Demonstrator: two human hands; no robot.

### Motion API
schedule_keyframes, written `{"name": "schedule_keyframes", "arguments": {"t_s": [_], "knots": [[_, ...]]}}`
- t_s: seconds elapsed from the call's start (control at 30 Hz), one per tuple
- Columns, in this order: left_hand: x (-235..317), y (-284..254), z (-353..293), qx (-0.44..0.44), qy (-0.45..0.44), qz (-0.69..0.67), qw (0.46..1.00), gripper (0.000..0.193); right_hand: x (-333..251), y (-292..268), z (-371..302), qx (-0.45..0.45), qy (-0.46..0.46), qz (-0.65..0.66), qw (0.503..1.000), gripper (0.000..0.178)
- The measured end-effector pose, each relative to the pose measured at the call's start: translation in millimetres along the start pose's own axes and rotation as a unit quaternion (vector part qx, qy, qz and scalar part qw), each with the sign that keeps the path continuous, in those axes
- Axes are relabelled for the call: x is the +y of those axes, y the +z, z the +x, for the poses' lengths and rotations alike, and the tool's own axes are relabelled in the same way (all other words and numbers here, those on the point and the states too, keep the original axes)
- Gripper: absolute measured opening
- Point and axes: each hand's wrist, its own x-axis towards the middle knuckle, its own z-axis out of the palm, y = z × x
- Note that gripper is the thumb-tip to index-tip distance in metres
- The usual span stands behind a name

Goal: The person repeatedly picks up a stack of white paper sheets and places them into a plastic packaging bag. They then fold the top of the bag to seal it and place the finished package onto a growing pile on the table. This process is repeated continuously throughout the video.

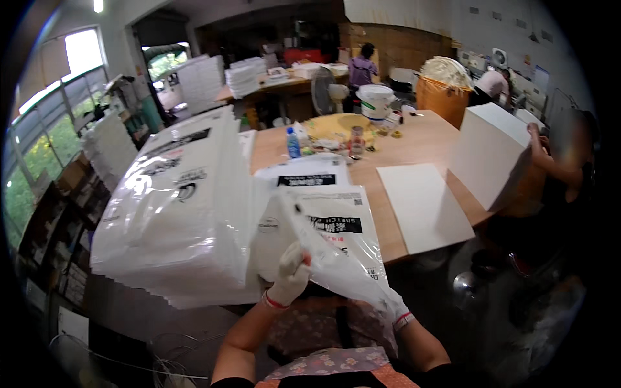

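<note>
Both my hands wear white gloves. My left hand (290,275) grips the near edge of a clear plastic bag (326,249), lifted and tilted over the table's front edge. My right hand (396,309) holds the same bag at its lower right corner, partly hidden behind the plastic. Under the bag lies a white printed pad (336,213) with a black label. A tall stack of white printed bags (178,207) fills the table to my left.
A white flat sheet (424,204) lies on the wooden table (388,155). At the right a person holds a large white board (485,152). Bottles, a fan (321,90) and a white bucket (375,100) stand further back. More people work behind.
</note>
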Motion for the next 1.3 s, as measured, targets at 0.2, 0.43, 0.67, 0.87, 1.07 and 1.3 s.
{"name": "schedule_keyframes", "arguments": {"t_s": [0.2, 0.43, 0.67, 0.87, 1.07, 1.3], "knots": [[81, -118, 21, 0.237, 0.183, 0.016, 0.954, 0.017, -168, -12, 118, -0.102, 0.085, 0.576, 0.806, 0.038], [72, -380, 31, 0.428, 0.209, 0.47, 0.744, 0.033, -366, 36, 207, -0.289, -0.256, 0.441, 0.81, 0.036], [-21, -438, -68, 0.458, -0.052, 0.106, 0.881, 0.048, -383, 75, 186, -0.402, -0.119, 0.501, 0.757, 0.039], [-170, -272, -285, 0.617, -0.268, 0.031, 0.739, 0.023, -150, 7, 169, -0.091, -0.184, 0.074, 0.976, 0.039], [-172, -55, -282, 0.333, -0.611, -0.251, 0.673, 0.008, 134, -120, 124, 0.0, 0.088, -0.467, 0.88, 0.078], [-148, 110, -91, -0.164, -0.427, -0.176, 0.872, 0.006, 117, -175, 147, 0.12, 0.005, -0.297, 0.947, 0.015]]}}
